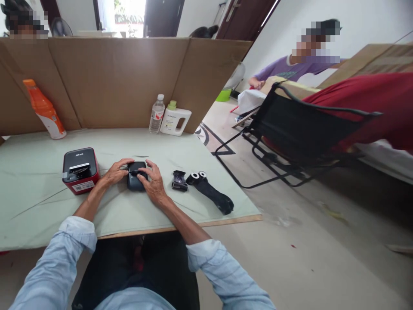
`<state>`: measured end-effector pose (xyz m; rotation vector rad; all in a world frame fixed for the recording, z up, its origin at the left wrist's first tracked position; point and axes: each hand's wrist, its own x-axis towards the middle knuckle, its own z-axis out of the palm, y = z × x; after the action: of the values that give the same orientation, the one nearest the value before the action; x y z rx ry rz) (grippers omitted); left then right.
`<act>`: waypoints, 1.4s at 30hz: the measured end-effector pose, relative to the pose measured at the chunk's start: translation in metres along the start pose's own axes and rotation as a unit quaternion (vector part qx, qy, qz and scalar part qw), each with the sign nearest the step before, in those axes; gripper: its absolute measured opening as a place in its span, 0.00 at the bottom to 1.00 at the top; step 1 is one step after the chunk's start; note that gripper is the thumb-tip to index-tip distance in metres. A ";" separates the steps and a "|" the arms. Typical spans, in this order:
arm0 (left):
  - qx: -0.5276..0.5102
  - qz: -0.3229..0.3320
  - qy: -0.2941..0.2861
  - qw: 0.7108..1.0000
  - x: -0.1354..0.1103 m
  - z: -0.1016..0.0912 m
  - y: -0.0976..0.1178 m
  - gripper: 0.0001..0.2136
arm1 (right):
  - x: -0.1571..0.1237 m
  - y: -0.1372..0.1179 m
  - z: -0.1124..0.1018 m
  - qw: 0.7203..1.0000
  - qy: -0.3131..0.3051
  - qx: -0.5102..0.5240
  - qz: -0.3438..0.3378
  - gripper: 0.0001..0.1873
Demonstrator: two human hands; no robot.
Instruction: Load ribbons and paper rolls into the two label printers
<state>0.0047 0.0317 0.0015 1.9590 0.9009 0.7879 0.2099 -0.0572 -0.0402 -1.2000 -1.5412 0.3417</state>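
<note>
one dark case sits on the counter in front of us. with the right hand we grip its right side, thumb on top; the left hand has fingers bent at its left edge, and we cannot tell whether they close on it. left of the case we locate the red-and-black box; right of it, the black roll and black strip; beyond it, the clear bottle and white jug.

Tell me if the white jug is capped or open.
Capped: the green cap sits on top of the white jug. How tightly it is screwed on, I cannot tell.
</note>
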 end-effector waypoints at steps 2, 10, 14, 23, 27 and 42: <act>0.013 0.008 -0.028 0.999 0.002 -0.005 0.001 0.31 | 0.004 -0.002 -0.004 1.000 0.004 -0.002 -0.018 0.09; -0.031 -0.013 -0.024 0.999 0.000 -0.009 0.009 0.28 | -0.003 -0.018 -0.018 0.993 -0.025 -0.067 -0.095 0.08; -0.049 -0.031 -0.019 0.998 -0.001 -0.008 0.015 0.29 | -0.007 -0.023 -0.021 0.987 -0.050 -0.114 -0.105 0.10; -0.084 -0.074 0.030 0.993 0.006 0.001 0.025 0.29 | -0.007 -0.020 -0.022 0.985 -0.044 -0.111 -0.126 0.09; -0.126 -0.105 0.065 0.984 0.010 0.007 0.031 0.29 | -0.004 -0.020 -0.027 0.987 -0.057 -0.109 -0.104 0.14; -0.143 -0.120 0.124 0.974 0.015 0.022 0.029 0.33 | 0.018 -0.023 -0.031 0.985 -0.085 -0.090 -0.123 0.13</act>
<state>0.0388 0.0229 0.0189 1.4901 1.0827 0.9736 0.2269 -0.0639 -0.0021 -1.1230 -1.8806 0.1451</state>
